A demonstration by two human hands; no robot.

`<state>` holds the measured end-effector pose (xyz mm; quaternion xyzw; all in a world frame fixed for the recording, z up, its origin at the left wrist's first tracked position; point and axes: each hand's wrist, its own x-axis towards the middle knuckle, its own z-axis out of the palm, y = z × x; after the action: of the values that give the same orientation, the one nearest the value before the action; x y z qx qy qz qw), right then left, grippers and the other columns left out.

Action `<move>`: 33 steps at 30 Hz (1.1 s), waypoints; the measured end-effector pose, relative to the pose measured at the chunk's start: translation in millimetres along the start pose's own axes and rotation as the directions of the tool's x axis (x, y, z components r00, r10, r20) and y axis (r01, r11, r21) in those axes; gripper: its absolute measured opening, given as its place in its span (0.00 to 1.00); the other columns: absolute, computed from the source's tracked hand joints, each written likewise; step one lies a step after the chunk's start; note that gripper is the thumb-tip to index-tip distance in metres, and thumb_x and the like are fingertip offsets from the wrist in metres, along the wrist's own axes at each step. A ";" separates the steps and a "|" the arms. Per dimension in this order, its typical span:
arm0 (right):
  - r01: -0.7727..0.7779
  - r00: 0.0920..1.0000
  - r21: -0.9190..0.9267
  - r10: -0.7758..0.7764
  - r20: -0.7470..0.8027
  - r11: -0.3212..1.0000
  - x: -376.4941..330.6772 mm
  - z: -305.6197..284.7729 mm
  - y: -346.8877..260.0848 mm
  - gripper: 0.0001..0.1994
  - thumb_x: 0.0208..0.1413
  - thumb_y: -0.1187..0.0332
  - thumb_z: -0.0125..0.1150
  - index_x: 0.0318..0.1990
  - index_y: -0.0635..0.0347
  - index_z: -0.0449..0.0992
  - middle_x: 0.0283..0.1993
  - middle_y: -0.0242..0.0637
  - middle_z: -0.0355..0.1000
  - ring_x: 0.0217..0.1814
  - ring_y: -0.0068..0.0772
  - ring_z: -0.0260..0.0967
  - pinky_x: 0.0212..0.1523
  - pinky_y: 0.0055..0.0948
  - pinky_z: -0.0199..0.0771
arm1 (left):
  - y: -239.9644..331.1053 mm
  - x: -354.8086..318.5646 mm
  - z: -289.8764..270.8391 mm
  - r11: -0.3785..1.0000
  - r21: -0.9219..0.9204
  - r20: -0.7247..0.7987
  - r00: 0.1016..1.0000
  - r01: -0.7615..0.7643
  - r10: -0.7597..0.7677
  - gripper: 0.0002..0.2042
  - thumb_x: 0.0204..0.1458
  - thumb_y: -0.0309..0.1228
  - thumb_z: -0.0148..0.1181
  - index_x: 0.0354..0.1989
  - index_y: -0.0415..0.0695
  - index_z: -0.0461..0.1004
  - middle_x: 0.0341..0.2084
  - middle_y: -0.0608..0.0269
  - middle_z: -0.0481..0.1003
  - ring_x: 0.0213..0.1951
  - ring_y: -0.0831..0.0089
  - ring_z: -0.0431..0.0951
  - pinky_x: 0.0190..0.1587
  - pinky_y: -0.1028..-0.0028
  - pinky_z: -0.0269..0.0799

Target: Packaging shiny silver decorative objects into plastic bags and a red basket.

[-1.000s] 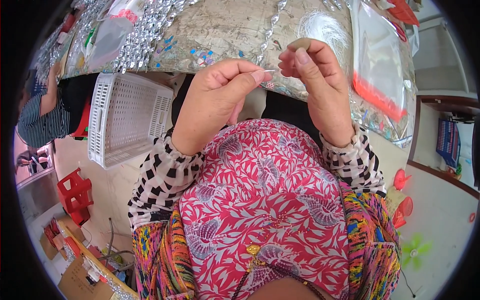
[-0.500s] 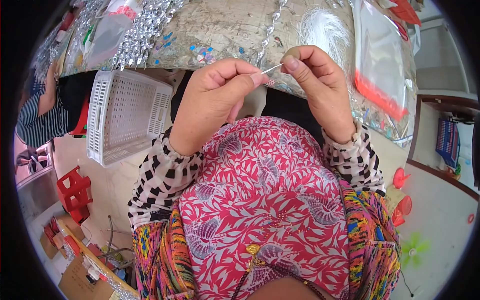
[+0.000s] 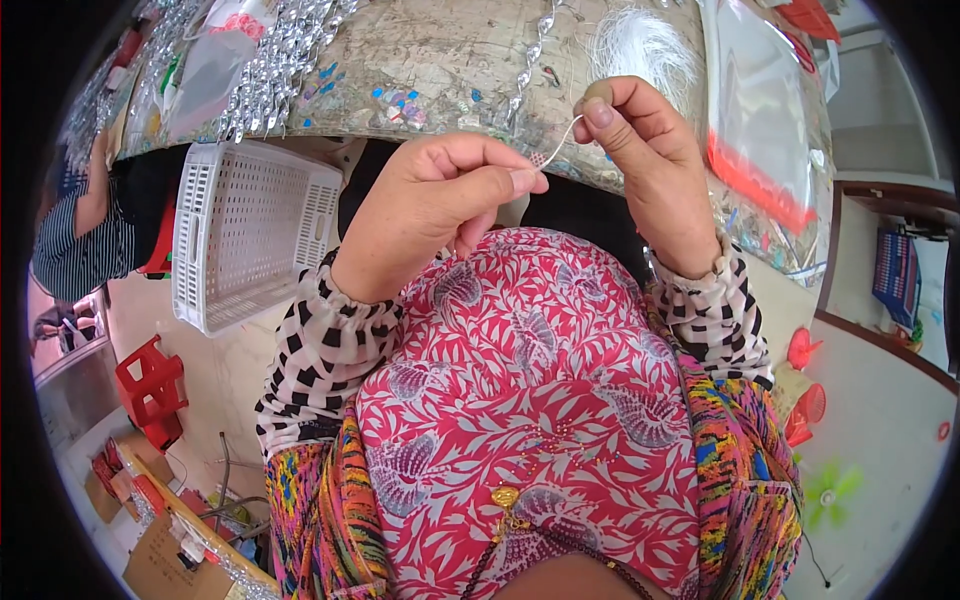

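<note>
A white string (image 3: 562,145) runs in a slight bow between my two hands. My left hand (image 3: 430,195) pinches one end between thumb and forefinger, its other fingers curled. My right hand (image 3: 650,150), a little higher, grips the string between thumb and forefinger. Just beyond my hands, a silver twisted strand (image 3: 535,62) hangs over the worn work table (image 3: 440,55). A loose bundle of white strings (image 3: 645,55) lies on the table past my right hand.
Silver twisted strands (image 3: 285,65) cover the table's left. A clear bag with a red edge (image 3: 755,120) lies at right. Below the table edge at left stands a white plastic crate (image 3: 265,225); a red stool (image 3: 150,390) is farther left. Another person's striped sleeve (image 3: 85,235) shows at far left.
My hands have moved apart, the right one up and rightward, the left one slightly down. More string shows between them, and it now bows where it was straight.
</note>
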<state>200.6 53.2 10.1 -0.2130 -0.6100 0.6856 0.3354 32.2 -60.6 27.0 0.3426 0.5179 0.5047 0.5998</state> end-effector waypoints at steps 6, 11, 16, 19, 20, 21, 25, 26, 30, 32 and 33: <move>0.005 1.000 0.063 -0.006 0.017 0.998 6.9 4.3 -3.0 0.07 0.61 0.67 0.51 0.38 0.62 0.70 0.35 0.28 0.68 0.38 0.18 0.63 0.45 0.20 0.62 | 0.0 -2.3 -1.7 0.999 -0.020 0.049 0.998 0.041 -0.040 0.09 0.53 0.29 0.55 0.35 0.36 0.76 0.19 0.69 0.73 0.13 0.87 0.62 0.17 0.85 0.55; -0.070 0.996 0.016 0.069 0.048 0.997 7.0 3.3 0.2 0.08 0.61 0.67 0.52 0.38 0.62 0.71 0.33 0.28 0.68 0.38 0.18 0.64 0.45 0.19 0.62 | -2.6 -1.0 -4.7 0.998 -0.042 0.056 0.997 0.056 -0.053 0.09 0.53 0.29 0.55 0.35 0.36 0.76 0.22 0.67 0.75 0.13 0.87 0.62 0.16 0.85 0.56; -0.072 0.995 -0.018 0.073 0.065 0.997 4.8 7.8 3.7 0.08 0.60 0.66 0.53 0.39 0.63 0.71 0.34 0.28 0.69 0.38 0.17 0.64 0.44 0.18 0.63 | -0.3 -1.6 -3.3 0.992 -0.109 0.005 0.998 0.059 -0.058 0.09 0.54 0.30 0.56 0.36 0.36 0.75 0.30 0.63 0.77 0.13 0.88 0.62 0.16 0.85 0.57; -0.059 0.997 -0.033 0.060 0.056 0.998 -0.6 12.2 4.8 0.07 0.60 0.68 0.54 0.39 0.63 0.71 0.35 0.27 0.69 0.38 0.16 0.63 0.43 0.17 0.63 | -1.7 -0.7 -4.6 0.990 -0.131 -0.005 0.999 0.053 -0.054 0.09 0.54 0.30 0.56 0.36 0.36 0.75 0.32 0.61 0.78 0.13 0.88 0.62 0.15 0.86 0.56; -0.060 0.997 -0.056 0.062 0.035 0.997 -1.8 13.9 5.3 0.07 0.60 0.69 0.54 0.39 0.63 0.71 0.35 0.27 0.69 0.39 0.15 0.63 0.42 0.16 0.63 | -2.0 -0.7 -4.7 0.989 -0.140 -0.014 0.999 0.047 -0.050 0.09 0.54 0.30 0.56 0.36 0.37 0.75 0.31 0.62 0.78 0.13 0.88 0.62 0.15 0.86 0.56; -0.060 0.997 -0.058 0.062 0.036 0.997 -2.2 14.8 6.4 0.07 0.60 0.69 0.54 0.39 0.63 0.71 0.35 0.27 0.69 0.39 0.15 0.63 0.42 0.16 0.63 | -2.0 -0.8 -4.8 0.989 -0.140 -0.013 0.999 0.046 -0.048 0.09 0.54 0.30 0.56 0.36 0.37 0.75 0.31 0.62 0.78 0.13 0.88 0.62 0.15 0.86 0.56; -0.066 0.997 -0.093 0.068 0.022 0.993 -2.0 15.8 9.1 0.06 0.59 0.70 0.55 0.39 0.64 0.71 0.36 0.26 0.69 0.39 0.14 0.63 0.42 0.15 0.64 | -3.0 -1.1 -5.3 0.989 -0.142 -0.020 0.999 0.037 -0.040 0.08 0.53 0.29 0.55 0.35 0.37 0.75 0.31 0.62 0.77 0.13 0.88 0.61 0.15 0.85 0.55; -0.068 0.997 -0.106 0.073 0.037 0.992 -1.5 15.9 9.3 0.06 0.59 0.70 0.54 0.39 0.64 0.71 0.36 0.26 0.69 0.39 0.13 0.63 0.42 0.15 0.64 | -3.5 -1.3 -5.5 0.988 -0.149 -0.026 0.999 0.034 -0.038 0.08 0.53 0.29 0.55 0.35 0.37 0.75 0.31 0.62 0.77 0.13 0.88 0.61 0.15 0.85 0.55; -0.147 0.986 -0.058 0.151 0.065 0.987 -2.9 20.5 3.5 0.07 0.59 0.70 0.55 0.39 0.64 0.71 0.35 0.26 0.69 0.38 0.14 0.64 0.42 0.15 0.64 | -5.0 -1.3 -3.7 0.993 -0.114 -0.090 0.996 -0.022 0.011 0.07 0.53 0.28 0.55 0.35 0.37 0.75 0.27 0.65 0.76 0.13 0.88 0.60 0.15 0.86 0.53; -0.173 0.983 -0.030 0.174 0.055 0.984 -3.3 20.9 4.5 0.07 0.59 0.69 0.55 0.39 0.64 0.72 0.35 0.27 0.70 0.38 0.14 0.65 0.42 0.15 0.64 | -7.1 0.0 -4.3 0.996 -0.065 -0.125 0.991 -0.060 0.051 0.06 0.53 0.28 0.55 0.34 0.38 0.75 0.20 0.71 0.72 0.13 0.89 0.60 0.15 0.86 0.52; -0.173 0.983 -0.031 0.174 0.056 0.984 -3.5 21.6 5.0 0.07 0.59 0.69 0.55 0.39 0.64 0.72 0.35 0.27 0.70 0.38 0.14 0.65 0.42 0.15 0.64 | -8.4 0.2 -4.2 0.996 -0.066 -0.127 0.991 -0.061 0.052 0.06 0.53 0.28 0.55 0.34 0.38 0.75 0.20 0.71 0.72 0.13 0.89 0.60 0.15 0.86 0.52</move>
<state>186.8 35.6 8.3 -0.2495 -0.6075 0.7102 0.2535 30.2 -63.0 18.1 0.3038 0.5267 0.5596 0.5632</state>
